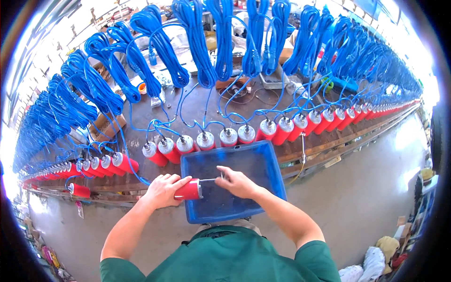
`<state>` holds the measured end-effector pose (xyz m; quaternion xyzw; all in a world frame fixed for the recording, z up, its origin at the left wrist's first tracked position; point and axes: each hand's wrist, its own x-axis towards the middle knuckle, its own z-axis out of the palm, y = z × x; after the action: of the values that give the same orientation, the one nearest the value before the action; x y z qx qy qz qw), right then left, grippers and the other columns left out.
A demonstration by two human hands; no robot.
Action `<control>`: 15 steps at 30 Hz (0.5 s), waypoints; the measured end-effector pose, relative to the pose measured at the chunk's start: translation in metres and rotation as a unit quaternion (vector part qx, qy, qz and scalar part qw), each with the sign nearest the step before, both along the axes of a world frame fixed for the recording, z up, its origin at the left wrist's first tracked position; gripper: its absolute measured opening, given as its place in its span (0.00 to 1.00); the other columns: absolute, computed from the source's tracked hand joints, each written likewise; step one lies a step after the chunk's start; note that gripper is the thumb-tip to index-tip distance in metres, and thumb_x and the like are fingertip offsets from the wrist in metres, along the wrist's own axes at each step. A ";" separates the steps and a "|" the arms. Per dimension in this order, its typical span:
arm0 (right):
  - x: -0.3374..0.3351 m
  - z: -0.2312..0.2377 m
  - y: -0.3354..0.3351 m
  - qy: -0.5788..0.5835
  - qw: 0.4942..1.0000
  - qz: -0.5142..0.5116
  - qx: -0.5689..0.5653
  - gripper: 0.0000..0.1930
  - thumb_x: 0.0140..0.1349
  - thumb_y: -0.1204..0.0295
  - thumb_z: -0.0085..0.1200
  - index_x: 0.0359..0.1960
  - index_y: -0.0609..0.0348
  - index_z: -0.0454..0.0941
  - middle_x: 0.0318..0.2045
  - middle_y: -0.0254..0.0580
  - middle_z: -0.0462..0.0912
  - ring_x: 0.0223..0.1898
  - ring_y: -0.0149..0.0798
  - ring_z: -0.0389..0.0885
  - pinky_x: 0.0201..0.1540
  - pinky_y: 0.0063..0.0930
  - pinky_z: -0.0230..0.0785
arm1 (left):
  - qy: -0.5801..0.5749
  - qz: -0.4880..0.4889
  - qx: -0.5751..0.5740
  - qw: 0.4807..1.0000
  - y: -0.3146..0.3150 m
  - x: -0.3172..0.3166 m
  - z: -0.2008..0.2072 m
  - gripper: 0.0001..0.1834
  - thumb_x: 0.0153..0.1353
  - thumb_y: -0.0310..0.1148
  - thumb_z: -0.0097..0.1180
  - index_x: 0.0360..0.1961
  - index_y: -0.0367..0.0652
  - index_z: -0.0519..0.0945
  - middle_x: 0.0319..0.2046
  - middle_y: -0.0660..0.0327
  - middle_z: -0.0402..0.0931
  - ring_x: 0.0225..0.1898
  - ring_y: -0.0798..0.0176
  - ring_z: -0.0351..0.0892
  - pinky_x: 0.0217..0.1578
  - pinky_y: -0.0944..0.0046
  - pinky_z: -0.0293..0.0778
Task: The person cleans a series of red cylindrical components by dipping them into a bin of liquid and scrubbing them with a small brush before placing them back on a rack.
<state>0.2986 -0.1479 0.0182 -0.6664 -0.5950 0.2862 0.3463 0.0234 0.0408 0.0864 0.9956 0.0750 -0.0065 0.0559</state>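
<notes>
Red cylinder (189, 189) over blue bin's (256, 162) left rim
Probably stiff, heavy; grip its barrel. Left hand (163, 190) clasps it; right hand (237, 183) pinches thin rod (208, 180).

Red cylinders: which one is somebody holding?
The red cylinder in the left hand, sideways over the left rim of the blue bin; no other is in a hand.

From my console I note one cylinder (190, 190) over left side of bin (251, 162); behind bin, cylinder row (264, 135) on bench (195, 105), cable coils (199, 51) beyond.
</notes>
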 end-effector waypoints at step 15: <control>0.024 0.011 0.011 -0.087 0.976 0.049 -0.193 0.20 0.67 0.53 0.66 0.45 0.60 0.86 0.28 0.45 0.87 0.34 0.46 0.90 0.38 0.41 0.80 | -0.033 0.025 -0.029 0.999 -0.001 0.004 -0.006 0.52 0.41 0.41 0.79 0.73 0.59 0.75 0.52 0.60 0.81 0.51 0.51 0.83 0.55 0.51 0.78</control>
<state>0.3231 -0.1369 0.0297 -0.7130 -0.5885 0.3533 0.1428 0.0270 0.0396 0.0804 0.9910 0.0976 0.0252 0.0878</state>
